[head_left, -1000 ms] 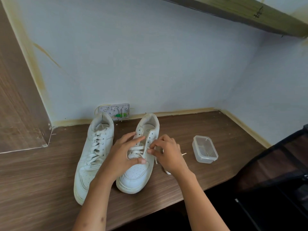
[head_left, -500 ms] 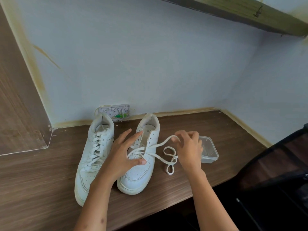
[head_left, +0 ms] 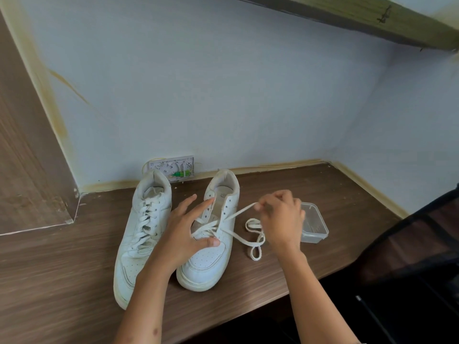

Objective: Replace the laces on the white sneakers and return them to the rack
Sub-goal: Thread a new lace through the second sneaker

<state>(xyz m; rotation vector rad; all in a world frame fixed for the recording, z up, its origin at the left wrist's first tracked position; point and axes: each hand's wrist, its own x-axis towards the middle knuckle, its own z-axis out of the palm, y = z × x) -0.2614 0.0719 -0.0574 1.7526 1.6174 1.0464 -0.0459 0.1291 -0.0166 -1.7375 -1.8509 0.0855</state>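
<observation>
The right hand pinches a white lace drawn taut out of the right sneaker, while the left hand lies spread on that shoe, thumb pressing the crossings. The lace runs rightward from the eyelets, across the shoe's long axis, slack looping on the wooden desk. The laced left sneaker stands just beside; the lace tip is hidden inside the fingers.

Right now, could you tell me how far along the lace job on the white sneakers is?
The left sneaker looks fully laced. The right sneaker is in hand: only its lower eyelets are crossed, the left hand steadies it, and the right hand pinches the lace, whose slack loops on the table. Left: the upper eyelets, then returning both to the rack, which is not in view.
</observation>
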